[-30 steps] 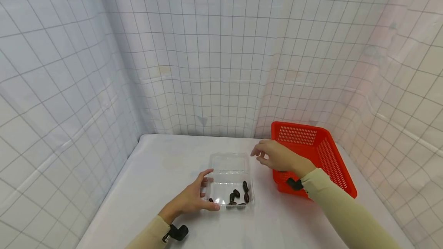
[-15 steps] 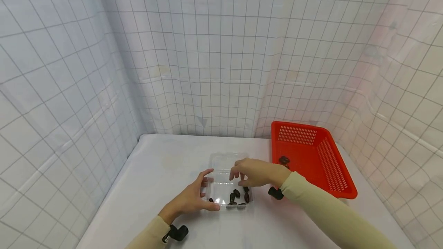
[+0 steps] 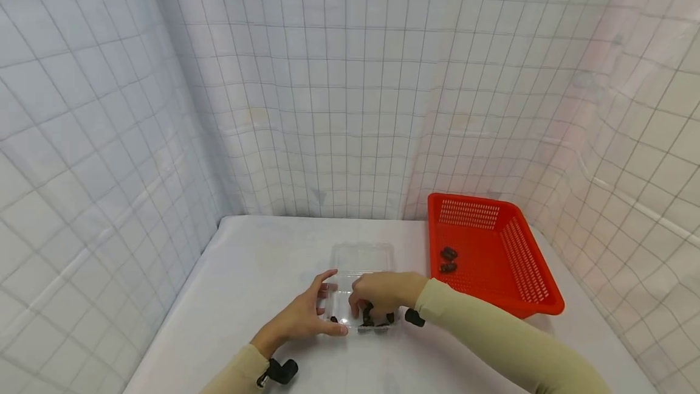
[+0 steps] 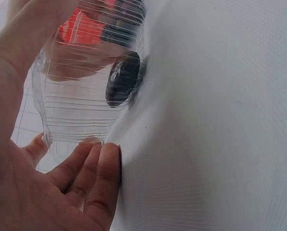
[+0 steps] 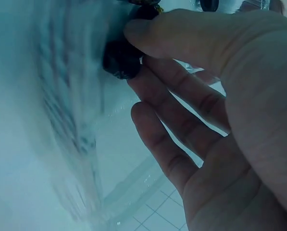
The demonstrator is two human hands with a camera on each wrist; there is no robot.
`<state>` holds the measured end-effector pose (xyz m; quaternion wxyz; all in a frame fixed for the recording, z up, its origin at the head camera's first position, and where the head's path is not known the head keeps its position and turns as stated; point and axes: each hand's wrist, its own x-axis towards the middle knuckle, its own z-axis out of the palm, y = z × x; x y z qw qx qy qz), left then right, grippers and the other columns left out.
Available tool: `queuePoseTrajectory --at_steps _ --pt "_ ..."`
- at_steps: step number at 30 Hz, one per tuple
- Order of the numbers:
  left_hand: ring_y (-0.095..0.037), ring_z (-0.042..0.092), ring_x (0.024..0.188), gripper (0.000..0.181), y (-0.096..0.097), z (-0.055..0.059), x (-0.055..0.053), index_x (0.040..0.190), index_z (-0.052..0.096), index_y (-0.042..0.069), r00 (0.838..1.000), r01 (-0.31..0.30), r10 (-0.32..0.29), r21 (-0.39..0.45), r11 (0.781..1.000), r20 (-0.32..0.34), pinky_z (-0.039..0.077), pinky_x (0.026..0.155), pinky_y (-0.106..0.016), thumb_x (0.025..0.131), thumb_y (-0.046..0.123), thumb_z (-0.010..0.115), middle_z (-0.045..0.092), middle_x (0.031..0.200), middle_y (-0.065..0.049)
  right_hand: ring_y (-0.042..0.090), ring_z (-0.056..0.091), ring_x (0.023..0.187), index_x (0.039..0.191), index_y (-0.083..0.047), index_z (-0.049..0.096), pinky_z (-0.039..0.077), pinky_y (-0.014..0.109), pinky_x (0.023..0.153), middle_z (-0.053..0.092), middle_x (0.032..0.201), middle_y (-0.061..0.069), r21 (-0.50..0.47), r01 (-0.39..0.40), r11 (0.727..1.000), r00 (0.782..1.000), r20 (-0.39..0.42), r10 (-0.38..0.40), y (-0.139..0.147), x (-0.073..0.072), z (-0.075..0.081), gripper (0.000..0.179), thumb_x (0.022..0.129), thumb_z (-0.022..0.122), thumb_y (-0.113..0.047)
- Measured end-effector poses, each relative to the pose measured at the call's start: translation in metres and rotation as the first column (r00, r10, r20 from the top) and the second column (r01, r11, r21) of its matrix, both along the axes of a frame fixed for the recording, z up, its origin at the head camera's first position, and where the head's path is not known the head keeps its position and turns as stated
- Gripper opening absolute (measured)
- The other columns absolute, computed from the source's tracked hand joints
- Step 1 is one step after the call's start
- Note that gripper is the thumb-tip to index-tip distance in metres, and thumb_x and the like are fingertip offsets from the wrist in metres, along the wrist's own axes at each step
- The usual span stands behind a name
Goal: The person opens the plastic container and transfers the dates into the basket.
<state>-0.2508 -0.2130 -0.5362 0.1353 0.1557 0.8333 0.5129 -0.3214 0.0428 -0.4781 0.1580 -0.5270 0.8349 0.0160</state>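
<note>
A clear plastic clamshell box [image 3: 343, 300] lies with its lid [image 3: 362, 256] folded back on the white table. Dark, glossy oval pieces that look like dates sit inside, one date [image 4: 124, 79] showing through the ribbed wall in the left wrist view. My left hand [image 3: 303, 316] holds the box at its left side, thumb along the front and fingers at the side wall. Reaching into the box, my right hand [image 3: 378, 292] pinches a date [image 5: 121, 60] between thumb and fingers; in the right wrist view more dark pieces lie beside the thumb, partly hidden.
A red plastic basket [image 3: 470, 199] with slotted walls stands to the right of the box. Several dark dates [image 3: 448, 267] lie at its left side. White gridded curtains [image 3: 328, 108] enclose the table [image 3: 262, 260] at the back and both sides.
My right hand has moved left and down from beside the basket into the box, uncovering dates in the basket. The left hand has kept its place on the box.
</note>
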Motion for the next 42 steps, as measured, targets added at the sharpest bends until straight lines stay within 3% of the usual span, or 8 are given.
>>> queuePoseTrajectory --at_steps 4,12,25,31,38,42 --pt "-0.042 0.052 0.159 0.130 0.001 -0.003 0.001 0.185 0.024 0.019 1.000 -0.001 0.001 0.005 1.000 -0.004 0.057 0.126 -0.064 0.086 0.032 0.106 0.053 0.176 -0.021 -0.003 0.063 0.087 0.110 -0.026 0.087 0.058 0.012 0.085 0.076 0.097 -0.016 -0.011 -0.009 1.000 1.000 0.006 0.009 -0.005 0.000 -0.005 0.027 0.097 0.092 -0.002" --pt "-0.042 0.052 0.158 0.130 0.003 -0.004 0.001 0.185 0.024 0.020 1.000 -0.001 0.001 0.006 1.000 -0.001 0.057 0.126 -0.064 0.086 0.032 0.106 0.054 0.176 -0.021 0.000 0.062 0.086 0.109 -0.027 0.086 0.058 0.012 0.082 0.073 0.094 -0.015 -0.037 0.045 0.998 0.998 0.042 -0.044 -0.004 0.000 -0.003 0.022 0.101 0.090 -0.007" --pt "-0.039 0.054 0.157 0.130 0.003 -0.003 0.001 0.185 0.025 0.024 0.999 -0.033 0.033 -0.020 0.999 0.009 0.059 0.124 -0.061 0.085 0.033 0.107 0.053 0.176 -0.019 0.005 0.074 0.100 0.116 -0.020 0.086 0.062 0.016 0.095 0.080 0.108 -0.006 -0.185 0.046 0.982 0.997 0.071 -0.033 0.012 -0.009 0.023 0.013 0.107 0.086 -0.011" --pt "-0.037 0.054 0.155 0.130 0.004 -0.004 0.000 0.184 0.026 0.024 0.999 -0.045 0.045 -0.036 0.998 0.010 0.059 0.124 -0.058 0.084 0.035 0.108 0.054 0.175 -0.018 0.003 0.072 0.103 0.119 -0.021 0.084 0.063 0.018 0.099 0.080 0.110 -0.009 -0.229 0.070 0.971 0.997 0.055 -0.059 0.026 -0.013 0.031 0.014 0.107 0.086 -0.013" --pt "-0.045 0.058 0.154 0.131 0.006 0.000 0.002 0.184 0.025 0.021 0.999 -0.033 0.033 -0.009 0.999 0.006 0.058 0.124 -0.066 0.084 0.028 0.108 0.052 0.175 -0.023 0.010 0.077 0.107 0.118 -0.015 0.083 0.070 0.039 0.106 0.081 0.113 -0.003 -0.307 0.087 0.948 0.995 0.062 -0.072 0.049 -0.019 0.044 0.015 0.106 0.085 -0.006" --pt "-0.043 0.055 0.156 0.131 0.007 0.002 0.002 0.184 0.025 0.020 0.999 -0.036 0.036 -0.006 0.999 0.010 0.056 0.126 -0.065 0.083 0.027 0.108 0.053 0.176 -0.022 0.009 0.078 0.108 0.118 -0.014 0.082 0.069 0.034 0.105 0.082 0.113 -0.004 -0.348 0.114 0.930 0.992 0.081 -0.092 0.064 -0.025 0.053 0.014 0.107 0.083 -0.005"
